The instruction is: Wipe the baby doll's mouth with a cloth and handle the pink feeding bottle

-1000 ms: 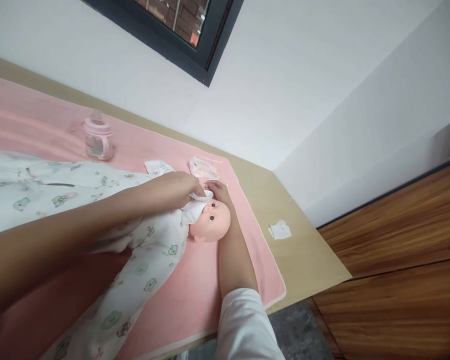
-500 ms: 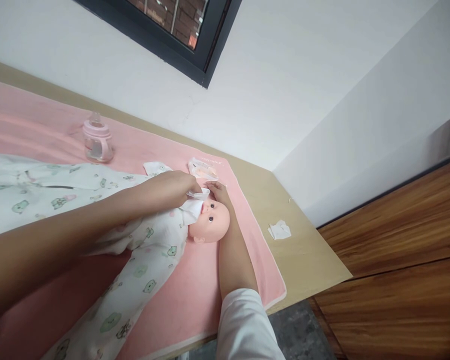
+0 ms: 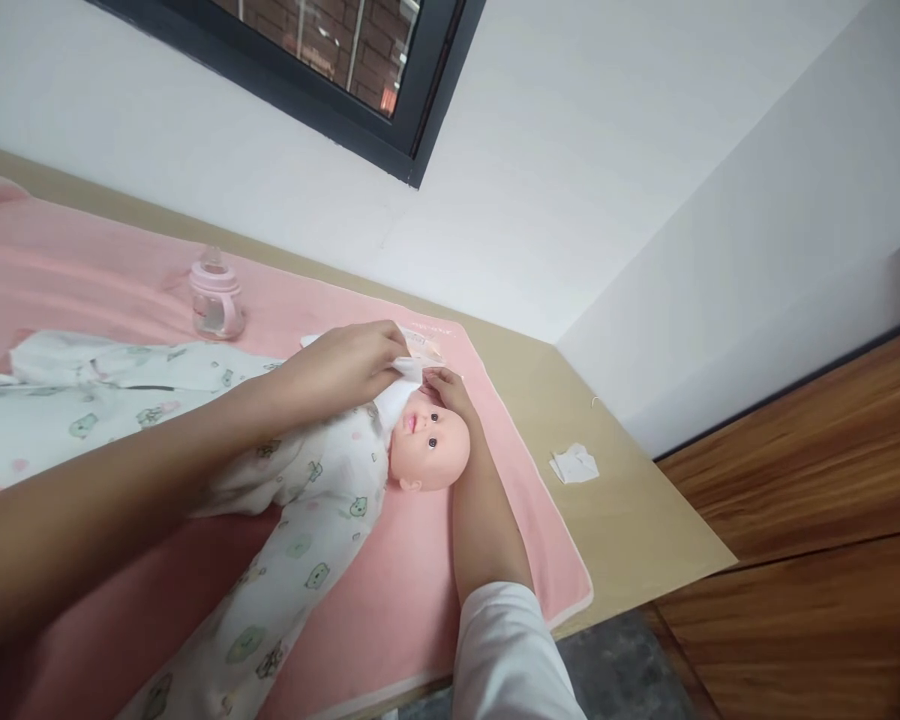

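Note:
A baby doll (image 3: pixel 439 450) lies on its back, its bald head toward the right and its body in a white printed outfit (image 3: pixel 322 500). My left hand (image 3: pixel 345 365) reaches across the doll's chest, fingers closed on a white cloth (image 3: pixel 394 398) at its chin and neck. On the far side of the head is my right hand (image 3: pixel 448 392), with bent fingers close to the cloth's edge; what they grip is hidden. My right forearm lies along the top of the doll's head.
A pink baby bottle (image 3: pixel 216 300) with handles stands behind the doll on a pink blanket (image 3: pixel 397 590). A clear packet (image 3: pixel 426 347) lies beyond my hands. A crumpled white tissue (image 3: pixel 574 463) rests on the wooden tabletop (image 3: pixel 630 540), which meets a white wall (image 3: pixel 510 240).
My left hand has lifted slightly and drawn the cloth away from the doll's mouth, which now shows. The view has shifted a little, moving everything rightward in it.

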Demonstrator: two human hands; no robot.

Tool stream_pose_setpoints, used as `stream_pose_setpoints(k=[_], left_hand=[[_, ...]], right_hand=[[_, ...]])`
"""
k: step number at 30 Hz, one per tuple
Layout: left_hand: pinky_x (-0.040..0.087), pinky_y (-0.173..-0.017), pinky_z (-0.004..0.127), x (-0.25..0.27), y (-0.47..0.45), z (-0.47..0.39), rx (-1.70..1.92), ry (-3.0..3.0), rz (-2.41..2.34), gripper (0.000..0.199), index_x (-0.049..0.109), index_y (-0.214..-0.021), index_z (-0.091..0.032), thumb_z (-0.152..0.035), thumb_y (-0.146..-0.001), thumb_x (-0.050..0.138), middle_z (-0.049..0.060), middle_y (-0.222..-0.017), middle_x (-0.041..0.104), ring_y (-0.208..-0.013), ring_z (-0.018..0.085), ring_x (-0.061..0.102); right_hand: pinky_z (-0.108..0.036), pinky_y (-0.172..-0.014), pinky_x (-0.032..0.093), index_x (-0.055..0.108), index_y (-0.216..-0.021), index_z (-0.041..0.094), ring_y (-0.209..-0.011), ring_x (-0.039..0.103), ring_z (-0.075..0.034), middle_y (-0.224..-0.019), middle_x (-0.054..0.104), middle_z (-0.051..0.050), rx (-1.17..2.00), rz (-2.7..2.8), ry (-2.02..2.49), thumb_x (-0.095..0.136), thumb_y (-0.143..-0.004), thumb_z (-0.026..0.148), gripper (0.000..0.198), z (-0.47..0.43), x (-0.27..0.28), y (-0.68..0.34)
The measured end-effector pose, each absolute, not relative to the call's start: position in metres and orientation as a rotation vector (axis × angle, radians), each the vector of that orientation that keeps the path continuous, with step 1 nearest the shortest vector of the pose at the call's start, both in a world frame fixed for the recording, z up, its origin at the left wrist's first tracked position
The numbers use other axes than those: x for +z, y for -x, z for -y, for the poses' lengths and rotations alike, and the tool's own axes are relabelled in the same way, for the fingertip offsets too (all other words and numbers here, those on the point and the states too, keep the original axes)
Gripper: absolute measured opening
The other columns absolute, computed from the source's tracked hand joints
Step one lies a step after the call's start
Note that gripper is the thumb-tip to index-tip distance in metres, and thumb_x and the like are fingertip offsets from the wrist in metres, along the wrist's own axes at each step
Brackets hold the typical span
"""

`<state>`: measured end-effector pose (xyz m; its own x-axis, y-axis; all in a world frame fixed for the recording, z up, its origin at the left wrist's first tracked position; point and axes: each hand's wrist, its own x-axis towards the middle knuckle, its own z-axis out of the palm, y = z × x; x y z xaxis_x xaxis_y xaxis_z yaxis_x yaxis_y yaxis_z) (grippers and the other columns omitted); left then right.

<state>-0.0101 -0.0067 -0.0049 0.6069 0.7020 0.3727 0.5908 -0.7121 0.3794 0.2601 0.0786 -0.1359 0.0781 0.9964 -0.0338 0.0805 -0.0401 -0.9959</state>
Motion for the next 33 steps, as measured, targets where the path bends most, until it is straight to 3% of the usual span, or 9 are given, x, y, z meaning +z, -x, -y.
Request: stream_pose_setpoints(k=[3, 9, 14, 18, 23, 28, 33], left_hand=[[0.048, -0.093, 0.033, -0.002, 0.018, 0.004, 0.935, -2.601, -1.059, 0.036, 0.072, -0.103, -0.018, -0.032, -0.091, 0.041, 0.007, -0.136, 0.061, -0.113, 0.023, 0.062], [0.046, -0.101, 0.037, 0.009, 0.029, 0.003, 1.039, -2.588, -1.105, 0.036, 0.072, -0.104, -0.017, -0.035, -0.091, 0.044, 0.007, -0.137, 0.061, -0.122, 0.027, 0.058], [0.045, -0.102, 0.036, 0.015, 0.031, 0.004, 0.979, -2.581, -1.143, 0.036, 0.073, -0.108, -0.019, -0.034, -0.09, 0.045, 0.006, -0.138, 0.06, -0.123, 0.027, 0.057], [0.044, -0.103, 0.036, 0.016, 0.033, 0.004, 0.957, -2.601, -1.134, 0.037, 0.072, -0.111, -0.02, -0.031, -0.089, 0.044, 0.005, -0.136, 0.061, -0.123, 0.027, 0.056], [0.044, -0.102, 0.033, 0.017, 0.036, 0.006, 0.955, -2.583, -1.084, 0.037, 0.072, -0.112, -0.022, -0.032, -0.088, 0.045, 0.004, -0.138, 0.06, -0.12, 0.025, 0.058], [0.046, -0.1, 0.033, 0.018, 0.04, 0.004, 0.984, -2.575, -1.07, 0.037, 0.073, -0.105, -0.022, -0.038, -0.085, 0.045, 0.003, -0.137, 0.061, -0.115, 0.025, 0.061], [0.048, -0.09, 0.033, 0.016, 0.043, -0.003, 1.026, -2.554, -1.119, 0.036, 0.071, -0.101, -0.021, -0.038, -0.082, 0.045, 0.004, -0.123, 0.068, -0.11, 0.026, 0.064]], right_hand=[[-0.033, -0.095, 0.054, 0.067, -0.09, 0.017, -0.079, 0.068, -0.013, -0.082, 0.073, -0.003, 1.182, 1.141, 1.335, 0.072, -0.079, 0.023, 0.014, -0.076, -0.131, -0.261], [-0.036, -0.094, 0.055, 0.07, -0.098, 0.019, -0.088, 0.069, -0.015, -0.098, 0.073, -0.005, 1.012, 1.324, 1.234, 0.071, -0.082, 0.029, 0.018, -0.064, -0.078, -0.25], [-0.037, -0.099, 0.053, 0.068, -0.112, 0.024, -0.111, 0.065, -0.021, -0.117, 0.069, -0.004, 0.907, 1.58, 1.008, 0.073, -0.085, 0.041, 0.033, -0.035, -0.015, -0.224], [-0.04, -0.104, 0.05, 0.067, -0.119, 0.027, -0.132, 0.052, -0.026, -0.123, 0.063, -0.002, 0.825, 1.806, 0.917, 0.08, -0.078, 0.039, 0.044, -0.014, 0.001, -0.204], [-0.048, -0.108, 0.045, 0.069, -0.114, 0.026, -0.139, 0.045, -0.03, -0.125, 0.058, -0.003, 0.728, 1.967, 0.92, 0.081, -0.075, 0.038, 0.043, 0.003, 0.008, -0.183], [-0.049, -0.116, 0.037, 0.068, -0.098, 0.024, -0.142, 0.042, -0.026, -0.14, 0.052, -0.005, 0.666, 2.044, 0.926, 0.083, -0.073, 0.045, 0.035, 0.014, 0.022, -0.177], [-0.042, -0.109, 0.045, 0.062, -0.083, 0.021, -0.125, 0.056, -0.021, -0.125, 0.063, -0.006, 0.728, 1.992, 0.92, 0.075, -0.08, 0.052, 0.034, 0.011, 0.022, -0.183]])
